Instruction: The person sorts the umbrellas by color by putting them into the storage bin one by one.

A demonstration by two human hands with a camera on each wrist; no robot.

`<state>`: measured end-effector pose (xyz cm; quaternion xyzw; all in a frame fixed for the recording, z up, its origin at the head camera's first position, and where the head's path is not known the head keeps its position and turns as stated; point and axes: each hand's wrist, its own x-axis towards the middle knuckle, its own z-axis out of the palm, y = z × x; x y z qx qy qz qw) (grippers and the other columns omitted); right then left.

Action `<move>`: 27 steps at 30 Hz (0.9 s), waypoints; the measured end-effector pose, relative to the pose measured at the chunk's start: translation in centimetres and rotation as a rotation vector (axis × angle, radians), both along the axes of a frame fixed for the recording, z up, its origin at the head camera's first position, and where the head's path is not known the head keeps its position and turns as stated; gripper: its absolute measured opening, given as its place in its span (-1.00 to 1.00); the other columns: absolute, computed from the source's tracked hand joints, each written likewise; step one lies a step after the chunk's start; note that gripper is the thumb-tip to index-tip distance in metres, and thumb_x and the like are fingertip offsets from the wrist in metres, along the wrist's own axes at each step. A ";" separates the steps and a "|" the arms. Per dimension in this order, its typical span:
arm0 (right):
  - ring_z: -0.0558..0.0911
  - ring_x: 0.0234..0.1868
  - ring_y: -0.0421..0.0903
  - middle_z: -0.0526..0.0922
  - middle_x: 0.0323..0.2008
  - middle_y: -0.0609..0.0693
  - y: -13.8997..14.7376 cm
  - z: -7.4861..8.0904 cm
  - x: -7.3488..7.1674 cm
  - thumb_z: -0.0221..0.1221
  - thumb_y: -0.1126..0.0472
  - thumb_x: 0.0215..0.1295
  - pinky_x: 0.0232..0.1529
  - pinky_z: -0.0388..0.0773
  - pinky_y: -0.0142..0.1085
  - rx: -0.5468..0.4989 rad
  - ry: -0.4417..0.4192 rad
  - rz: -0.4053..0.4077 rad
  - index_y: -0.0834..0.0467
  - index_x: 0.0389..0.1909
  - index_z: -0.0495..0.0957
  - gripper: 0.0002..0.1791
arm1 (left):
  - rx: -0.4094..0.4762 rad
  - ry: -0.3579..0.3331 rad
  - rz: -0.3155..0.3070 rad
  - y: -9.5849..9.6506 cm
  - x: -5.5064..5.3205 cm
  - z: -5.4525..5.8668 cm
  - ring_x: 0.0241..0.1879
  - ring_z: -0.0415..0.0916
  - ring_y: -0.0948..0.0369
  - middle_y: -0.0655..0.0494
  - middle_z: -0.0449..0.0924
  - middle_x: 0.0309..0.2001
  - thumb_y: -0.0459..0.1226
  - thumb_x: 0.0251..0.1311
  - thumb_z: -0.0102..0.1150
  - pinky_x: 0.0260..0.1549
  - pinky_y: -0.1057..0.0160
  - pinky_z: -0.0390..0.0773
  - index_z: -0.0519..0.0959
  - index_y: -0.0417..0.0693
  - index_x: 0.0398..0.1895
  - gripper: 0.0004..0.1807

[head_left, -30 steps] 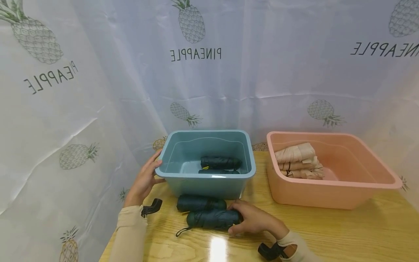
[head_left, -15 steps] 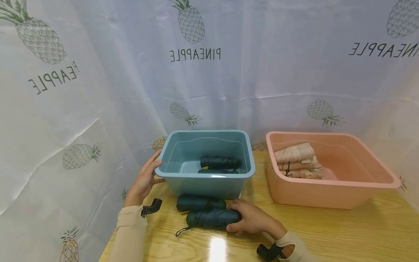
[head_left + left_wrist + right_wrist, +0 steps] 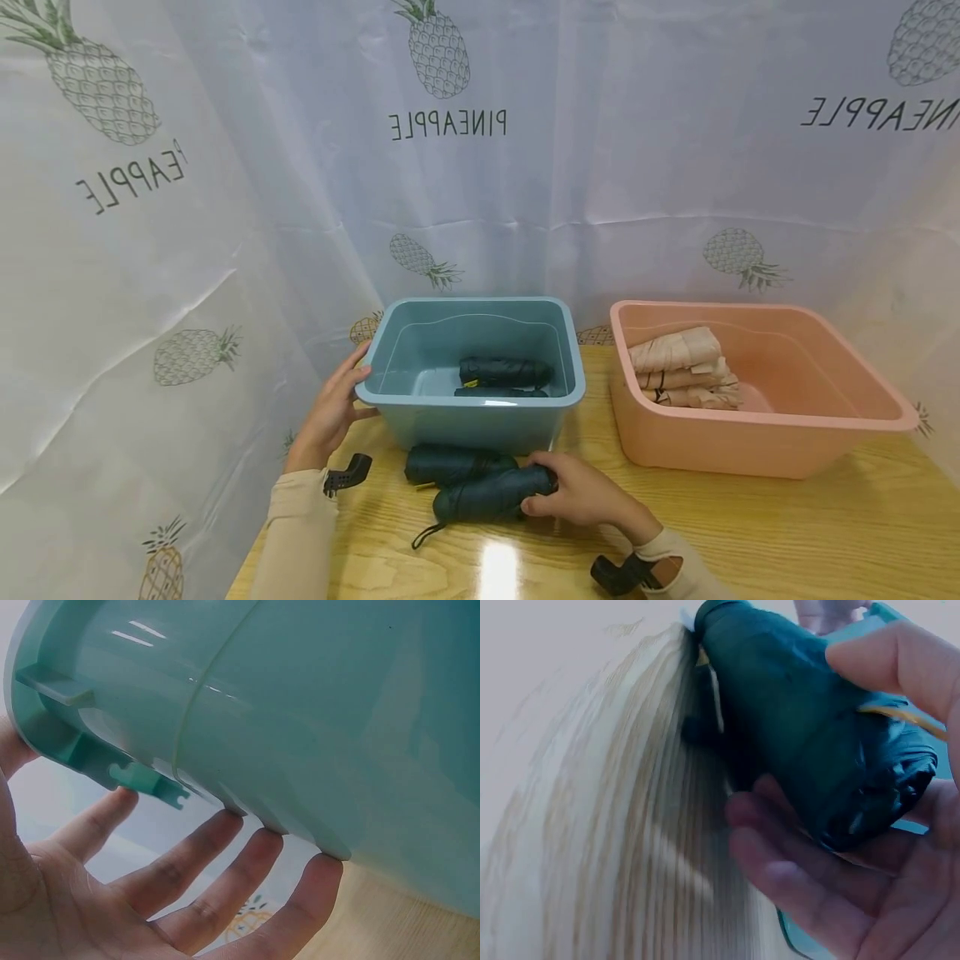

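Note:
In the head view my right hand [image 3: 581,493] grips the right end of a dark green folded umbrella [image 3: 483,496], which is slightly tilted. The right wrist view shows the thumb over this umbrella [image 3: 802,712] and fingers curled beneath it. A wrist loop hangs from its left end. Behind it lies a second dark folded umbrella [image 3: 442,464], against the front of a blue bin [image 3: 465,427]. My left hand [image 3: 330,412] rests at the bin's left side. In the left wrist view its nearly straight fingers [image 3: 255,859] touch the outer wall; the thumb is mostly hidden.
Inside the blue bin lie two dark folded umbrellas [image 3: 506,372]. A pink bin [image 3: 720,446] on the right holds several beige folded umbrellas [image 3: 678,350]. A pineapple-print curtain [image 3: 525,183] encloses the wooden table [image 3: 750,533] at the back and sides.
The right end of the front umbrella has risen and swung slightly back in my right hand, tilting it. The left hand and both bins have stayed in place.

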<state>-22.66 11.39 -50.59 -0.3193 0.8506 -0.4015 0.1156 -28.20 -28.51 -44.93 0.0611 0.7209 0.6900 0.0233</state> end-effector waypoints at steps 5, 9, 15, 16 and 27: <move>0.59 -0.25 -0.21 0.62 -0.14 0.02 0.0 0.5 0.0 0.40 0.06 0.24 -0.24 0.58 -0.36 -0.125 -0.072 0.003 0.00 0.08 0.59 -0.59 | -0.002 0.000 0.007 0.0 0.0 0.1 0.46 0.20 -0.27 -0.08 0.08 0.59 0.06 0.58 -0.11 0.19 -0.44 0.43 0.04 0.42 0.65 -0.36; 0.65 -0.20 -0.11 0.53 0.02 0.22 -0.1 0.9 0.1 0.41 0.20 0.22 -0.22 0.66 -0.31 -0.233 -0.200 0.026 0.06 0.14 0.54 -0.53 | -0.008 -0.003 0.007 0.1 0.1 0.2 0.44 0.24 -0.24 -0.08 0.11 0.57 0.06 0.58 -0.12 0.19 -0.44 0.43 0.04 0.40 0.65 -0.36; 0.69 -0.18 -0.01 0.40 0.14 0.33 -0.1 1.5 0.6 0.37 0.29 0.24 -0.24 0.70 -0.28 -0.318 -0.332 0.039 0.13 0.18 0.49 -0.51 | -0.008 -0.006 0.003 0.1 0.2 0.2 0.47 0.17 -0.27 -0.07 0.06 0.60 0.05 0.59 -0.13 0.20 -0.44 0.43 0.03 0.39 0.65 -0.35; 0.68 -0.17 0.00 0.38 0.15 0.34 -0.1 1.6 0.7 0.37 0.30 0.25 -0.24 0.70 -0.27 -0.328 -0.344 0.040 0.15 0.19 0.49 -0.51 | -0.006 -0.006 0.002 0.1 0.2 0.1 0.47 0.16 -0.27 -0.06 0.05 0.60 0.05 0.59 -0.13 0.20 -0.44 0.43 0.02 0.39 0.66 -0.35; 0.68 -0.08 0.07 0.39 0.14 0.30 -0.5 2.0 1.2 0.36 0.33 0.28 -0.13 0.75 0.02 -0.419 -0.506 -0.014 0.23 0.18 0.47 -0.53 | -0.015 0.002 0.003 0.1 0.2 0.0 0.38 0.35 -0.09 -0.06 0.06 0.60 0.05 0.59 -0.12 0.18 -0.41 0.46 0.02 0.37 0.66 -0.35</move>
